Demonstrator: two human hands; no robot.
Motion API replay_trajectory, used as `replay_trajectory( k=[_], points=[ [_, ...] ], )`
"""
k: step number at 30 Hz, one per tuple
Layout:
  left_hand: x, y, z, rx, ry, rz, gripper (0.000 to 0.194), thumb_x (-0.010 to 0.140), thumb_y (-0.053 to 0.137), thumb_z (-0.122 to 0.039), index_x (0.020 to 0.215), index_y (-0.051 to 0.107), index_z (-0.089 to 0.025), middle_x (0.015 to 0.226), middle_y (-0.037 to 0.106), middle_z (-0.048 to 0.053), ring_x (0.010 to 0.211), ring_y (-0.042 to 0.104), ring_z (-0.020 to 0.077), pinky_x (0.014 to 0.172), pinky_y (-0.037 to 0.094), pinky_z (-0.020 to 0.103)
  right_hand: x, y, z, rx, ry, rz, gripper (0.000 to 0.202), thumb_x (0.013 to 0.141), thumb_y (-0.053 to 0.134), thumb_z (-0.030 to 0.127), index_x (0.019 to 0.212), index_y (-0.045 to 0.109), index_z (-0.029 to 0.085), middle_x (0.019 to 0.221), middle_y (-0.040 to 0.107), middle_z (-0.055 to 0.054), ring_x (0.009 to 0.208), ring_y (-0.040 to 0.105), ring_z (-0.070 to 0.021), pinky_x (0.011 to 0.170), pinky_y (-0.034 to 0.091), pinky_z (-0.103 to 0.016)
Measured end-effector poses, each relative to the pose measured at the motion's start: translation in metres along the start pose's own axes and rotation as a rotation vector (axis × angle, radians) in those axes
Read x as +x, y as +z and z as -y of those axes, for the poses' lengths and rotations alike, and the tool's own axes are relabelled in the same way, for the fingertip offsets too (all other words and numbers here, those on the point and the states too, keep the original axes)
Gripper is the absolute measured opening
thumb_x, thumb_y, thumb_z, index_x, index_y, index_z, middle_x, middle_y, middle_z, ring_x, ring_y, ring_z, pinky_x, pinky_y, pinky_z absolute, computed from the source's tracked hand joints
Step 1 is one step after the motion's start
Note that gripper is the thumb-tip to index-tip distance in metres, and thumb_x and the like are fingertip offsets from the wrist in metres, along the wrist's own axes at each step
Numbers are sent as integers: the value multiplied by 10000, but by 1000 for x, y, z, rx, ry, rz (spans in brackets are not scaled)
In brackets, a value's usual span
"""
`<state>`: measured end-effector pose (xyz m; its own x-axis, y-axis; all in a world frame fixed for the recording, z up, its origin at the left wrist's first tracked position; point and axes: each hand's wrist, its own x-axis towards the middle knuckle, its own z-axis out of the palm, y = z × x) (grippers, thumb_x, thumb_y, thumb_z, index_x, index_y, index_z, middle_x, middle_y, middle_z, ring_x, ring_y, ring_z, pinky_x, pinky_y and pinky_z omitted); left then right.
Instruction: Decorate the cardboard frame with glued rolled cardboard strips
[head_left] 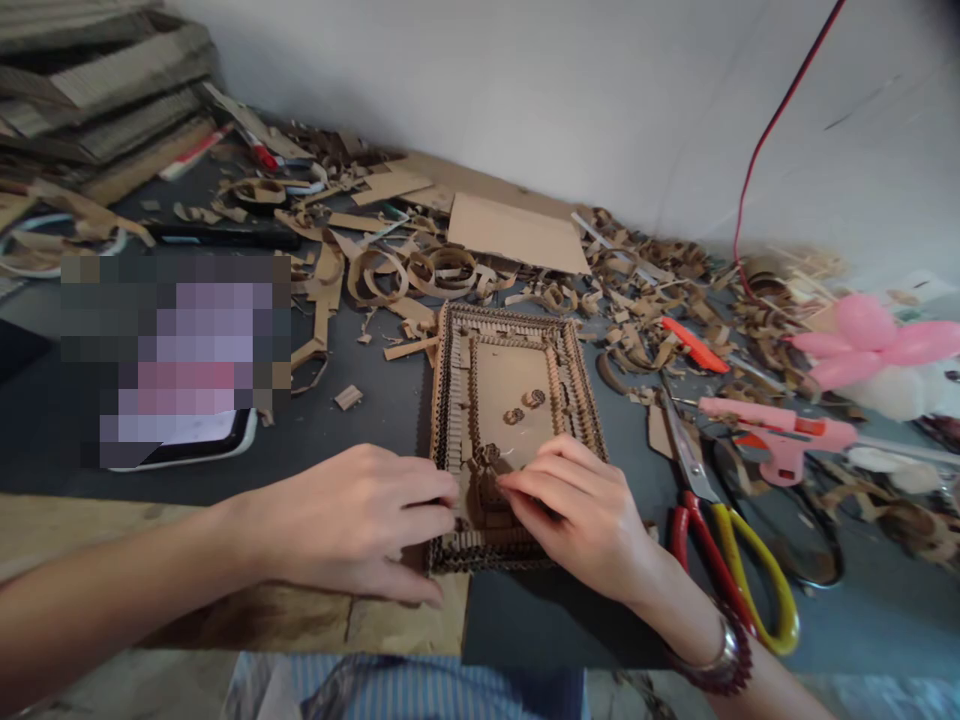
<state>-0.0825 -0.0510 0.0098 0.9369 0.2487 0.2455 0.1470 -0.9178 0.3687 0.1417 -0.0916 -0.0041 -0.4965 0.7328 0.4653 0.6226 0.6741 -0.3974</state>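
Observation:
A rectangular corrugated cardboard frame (589, 425) lies on the dark work surface in front of me, with layered, ridged borders. Two small coiled cardboard pieces (524, 407) sit on its plain inner panel. Near its lower end rises a small built-up cardboard shape (487, 480). My right hand (581, 505) reaches over the right border, thumb and fingertips pinched together at this shape; its lower part is partly hidden. My left hand (367, 520) rests at the left border, fingers stretched onto the edge and thumb apart near the lower left corner.
Scissors (697, 470) with red and yellow handles and a pink glue gun (787, 430) lie right. An orange cutter (695, 345) lies among cardboard scraps (652, 290). Left are a phone (217, 430) and stacked cardboard (112, 90). A pink balloon flower (874, 340) is far right.

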Motion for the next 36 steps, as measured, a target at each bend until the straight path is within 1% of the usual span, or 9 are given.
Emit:
replay_trajectory(
  k=[14,24,28,32,36],
  points=[
    [0,0,0,19,3,5,231,802,576,-359,787,606,-131,849,625,57,677,563,143,534,400,247,3,-2,2,27,66,53,94,778,563,95,802,647,129,661,632,-27,653,470,-135,570,439,-267],
    [0,0,0,18,7,3,227,811,564,-350,792,603,-127,847,623,62,680,567,146,536,405,248,2,-4,4,56,74,62,103,761,551,98,793,647,122,650,612,-36,659,460,-140,578,439,-279],
    [0,1,0,20,5,1,235,812,559,-363,787,598,-132,843,620,63,690,569,150,541,411,250,1,-6,4,48,70,55,168,734,517,83,836,644,125,701,608,-50,709,455,-159,613,455,-304],
    [0,1,0,18,2,5,236,817,552,-361,787,600,-132,844,624,67,692,570,150,547,411,246,0,-8,2,23,29,96,255,700,480,58,867,653,142,770,594,-62,762,445,-178,634,458,-318],
    [0,1,0,14,6,-1,243,817,553,-362,794,609,-127,840,627,64,684,570,153,539,409,249,-1,-8,0,9,8,132,282,697,468,45,873,661,152,789,578,-67,777,434,-185,637,452,-318]
  ],
)
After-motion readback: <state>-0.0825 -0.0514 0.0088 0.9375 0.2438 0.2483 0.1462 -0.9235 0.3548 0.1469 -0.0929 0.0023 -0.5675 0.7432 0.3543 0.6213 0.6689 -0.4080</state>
